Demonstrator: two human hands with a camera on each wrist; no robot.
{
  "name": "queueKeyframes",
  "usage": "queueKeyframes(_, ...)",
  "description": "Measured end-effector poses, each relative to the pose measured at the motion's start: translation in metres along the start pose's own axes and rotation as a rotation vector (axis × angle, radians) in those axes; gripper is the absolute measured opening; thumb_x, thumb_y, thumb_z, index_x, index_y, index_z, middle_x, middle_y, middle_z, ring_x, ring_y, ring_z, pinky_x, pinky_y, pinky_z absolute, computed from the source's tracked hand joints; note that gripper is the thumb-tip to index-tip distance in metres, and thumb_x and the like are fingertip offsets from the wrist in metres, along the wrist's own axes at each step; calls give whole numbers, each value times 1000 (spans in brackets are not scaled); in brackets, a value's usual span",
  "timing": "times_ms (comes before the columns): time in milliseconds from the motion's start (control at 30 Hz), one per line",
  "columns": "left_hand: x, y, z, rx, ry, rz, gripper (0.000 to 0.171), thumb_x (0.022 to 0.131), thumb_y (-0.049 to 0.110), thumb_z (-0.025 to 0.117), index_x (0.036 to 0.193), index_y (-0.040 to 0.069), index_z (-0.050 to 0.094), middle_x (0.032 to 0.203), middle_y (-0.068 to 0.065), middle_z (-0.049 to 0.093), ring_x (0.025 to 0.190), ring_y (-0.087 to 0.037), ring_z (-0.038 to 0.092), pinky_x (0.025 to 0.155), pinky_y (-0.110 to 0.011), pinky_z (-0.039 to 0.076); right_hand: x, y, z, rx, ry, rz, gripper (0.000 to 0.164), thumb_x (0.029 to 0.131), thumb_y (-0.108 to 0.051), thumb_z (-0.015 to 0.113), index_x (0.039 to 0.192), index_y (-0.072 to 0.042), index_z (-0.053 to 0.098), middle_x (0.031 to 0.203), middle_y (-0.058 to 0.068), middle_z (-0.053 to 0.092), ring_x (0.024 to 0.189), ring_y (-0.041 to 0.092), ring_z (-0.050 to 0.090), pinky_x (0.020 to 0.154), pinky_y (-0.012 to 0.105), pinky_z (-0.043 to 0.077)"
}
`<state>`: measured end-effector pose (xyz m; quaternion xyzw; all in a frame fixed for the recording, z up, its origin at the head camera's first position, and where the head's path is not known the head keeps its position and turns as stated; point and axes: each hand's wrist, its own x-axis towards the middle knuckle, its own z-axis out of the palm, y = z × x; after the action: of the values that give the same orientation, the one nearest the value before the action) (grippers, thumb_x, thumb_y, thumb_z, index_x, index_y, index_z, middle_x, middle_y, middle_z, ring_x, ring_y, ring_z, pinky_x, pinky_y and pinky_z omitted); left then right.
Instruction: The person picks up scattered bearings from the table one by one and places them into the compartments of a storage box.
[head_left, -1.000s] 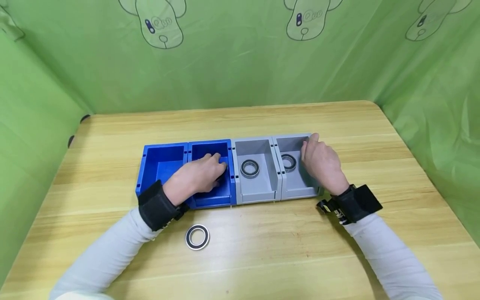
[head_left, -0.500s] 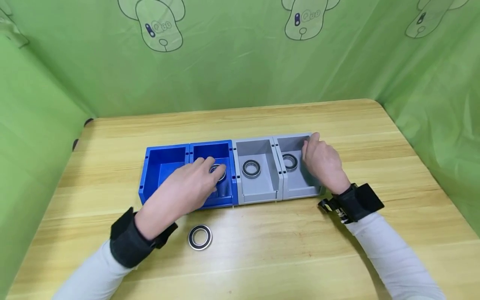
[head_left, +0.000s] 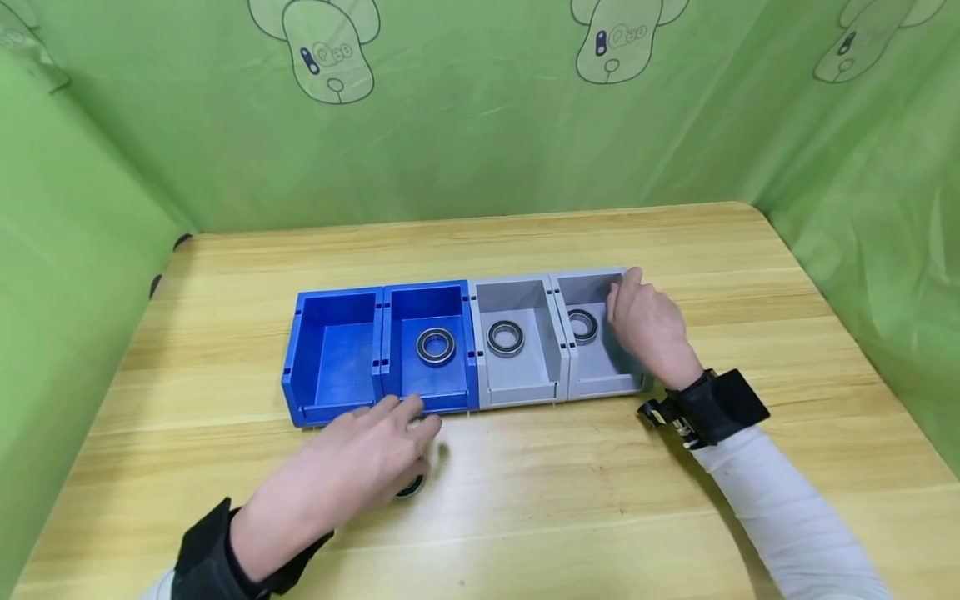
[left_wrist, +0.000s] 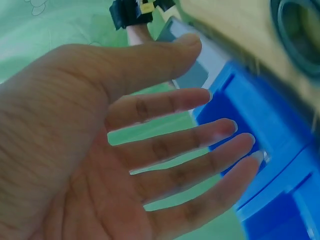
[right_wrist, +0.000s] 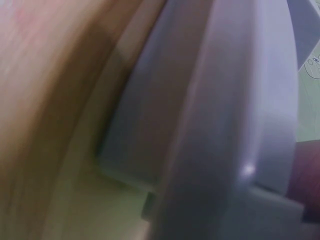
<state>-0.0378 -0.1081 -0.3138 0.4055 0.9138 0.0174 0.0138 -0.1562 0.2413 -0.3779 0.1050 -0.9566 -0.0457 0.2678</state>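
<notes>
My left hand [head_left: 367, 454] hovers over the table in front of the blue bins, partly covering a ball bearing [head_left: 410, 487] that lies there. Its fingers are spread and loosely bent in the left wrist view, with nothing between them; the same bearing [left_wrist: 300, 35] shows at the upper right. At the far end of the row, my right hand [head_left: 651, 329] grips the outer wall of the right grey bin [head_left: 603, 385]. That grey wall [right_wrist: 215, 125] fills much of the right wrist view. Further bearings lie singly in the right blue bin [head_left: 435, 347], the left grey bin [head_left: 506, 338] and the right grey bin.
The left blue bin [head_left: 345, 367] forms the left end of the row; two blue and two grey bins stand side by side. They sit on a wooden table [head_left: 555, 500]. Green fabric [head_left: 480, 150] encloses the back and sides.
My left hand has drawn back out of the right blue bin toward the front, leaving a bearing inside, and now overlaps the bearing on the table. The right hand stays in place.
</notes>
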Motion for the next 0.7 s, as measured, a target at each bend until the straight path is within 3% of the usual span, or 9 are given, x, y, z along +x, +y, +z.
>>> queueKeyframes(133, -6, 4, 13, -58, -47, -7, 37, 88, 35, 79, 114, 12, 65, 102, -6, 63, 84, -19, 60, 68, -31, 56, -1, 0, -1, -24, 19, -18, 25, 100, -6, 54, 78, 5, 46, 55, -2, 18, 33, 19, 42, 34, 27, 26)
queueKeyframes(233, -10, 5, 20, -60, -68, -5, 43, 86, 38, 80, 116, 11, 66, 108, -10, 64, 89, -22, 61, 70, -31, 57, -1, 0, 0, -1, -18, 14, 25, 101, -7, 51, 80, 5, 47, 52, 2, 26, 34, 22, 45, 33, 29, 29)
queueKeyframes(333, -11, 7, 25, -90, -131, -39, 46, 84, 36, 83, 119, 10, 67, 116, -13, 64, 97, -25, 62, 74, -33, 59, -1, 0, 2, 24, -51, 45, 25, 102, -9, 49, 83, 6, 47, 50, 8, 37, 35, 25, 48, 33, 32, 33)
queueKeyframes(467, -9, 9, 30, -129, -199, -88, 40, 83, 27, 85, 117, 12, 70, 117, -13, 64, 100, -26, 62, 69, -33, 59, -1, 1, 3, -2, -40, 15, 26, 103, -9, 49, 82, 7, 48, 50, 4, 33, 34, 20, 43, 33, 30, 30)
queueKeyframes(567, -8, 10, 35, -123, -195, -90, 32, 85, 20, 83, 114, 12, 72, 114, -12, 66, 97, -23, 62, 64, -31, 59, -1, 2, 3, -14, -35, 0, 27, 103, -9, 49, 80, 5, 47, 52, 1, 26, 35, 17, 39, 33, 28, 27)
queueKeyframes(700, -8, 10, 38, -90, -175, -72, 24, 88, 13, 79, 112, 13, 73, 111, -12, 67, 94, -22, 62, 63, -29, 58, 0, 2, 3, 8, -76, 23, 26, 103, -9, 47, 81, 5, 46, 52, 2, 29, 35, 18, 40, 33, 29, 29)
